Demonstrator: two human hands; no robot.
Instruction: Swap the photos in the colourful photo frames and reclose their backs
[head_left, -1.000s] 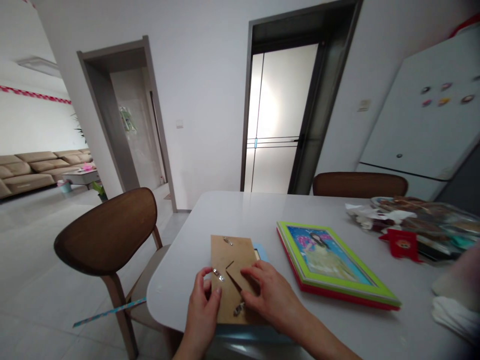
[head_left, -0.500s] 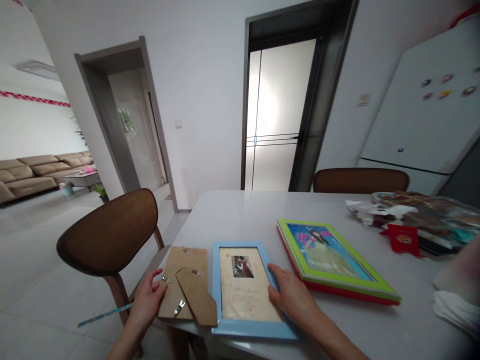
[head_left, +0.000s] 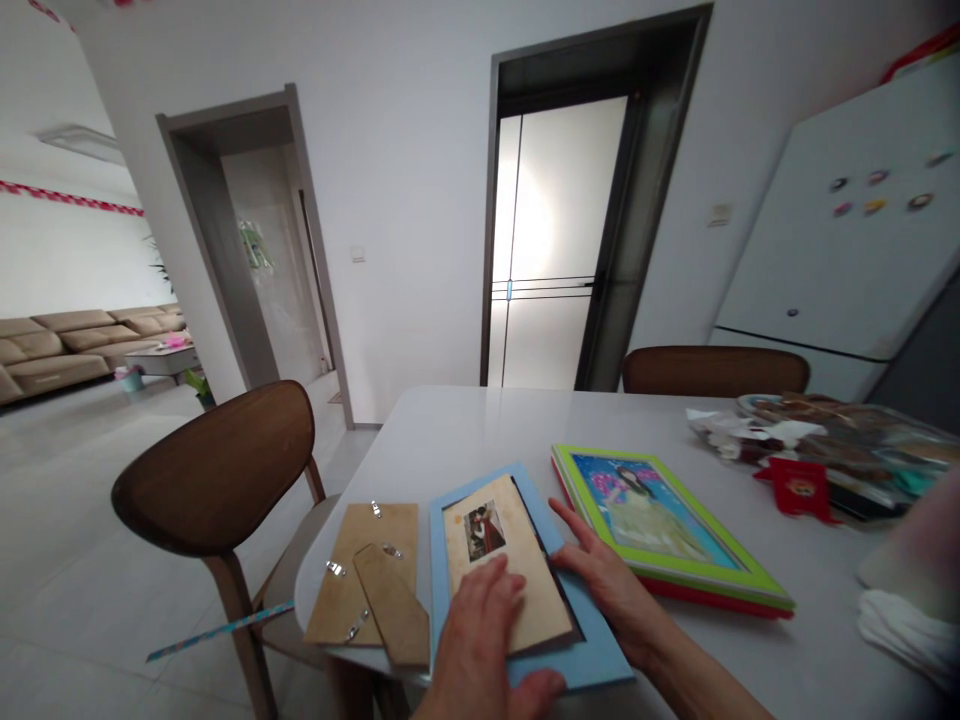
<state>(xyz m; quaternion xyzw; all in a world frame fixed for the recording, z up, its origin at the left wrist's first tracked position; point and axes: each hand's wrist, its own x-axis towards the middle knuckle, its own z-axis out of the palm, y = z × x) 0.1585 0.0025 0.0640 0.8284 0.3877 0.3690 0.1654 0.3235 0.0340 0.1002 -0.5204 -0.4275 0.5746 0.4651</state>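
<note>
A light blue photo frame (head_left: 442, 520) lies slightly turned on the table in front of me. Its cream paper insert (head_left: 540, 610), with a small photo of people printed on it, sits askew in the opening, so a dark gap shows along the right side. My left hand (head_left: 487, 630) rests on the insert's lower part, fingers stretched out, thumb near the frame's bottom border. At the right border, my right hand (head_left: 600, 575) touches the frame with finger and thumb apart. A brown backing board (head_left: 337, 600) with metal clips and a stand leg (head_left: 397, 610) lies to the left.
A green picture frame (head_left: 697, 520) lies on top of a red one (head_left: 675, 592) at the right. Beyond are a red packet (head_left: 799, 490), plastic-wrapped items (head_left: 847, 435) and a white cloth (head_left: 904, 635). A wooden chair (head_left: 217, 470) stands by the table's left edge.
My left hand has moved right from the backing board onto the insert. The insert has tilted out of line with the frame, and the frame has turned a little. My right hand has shifted slightly right.
</note>
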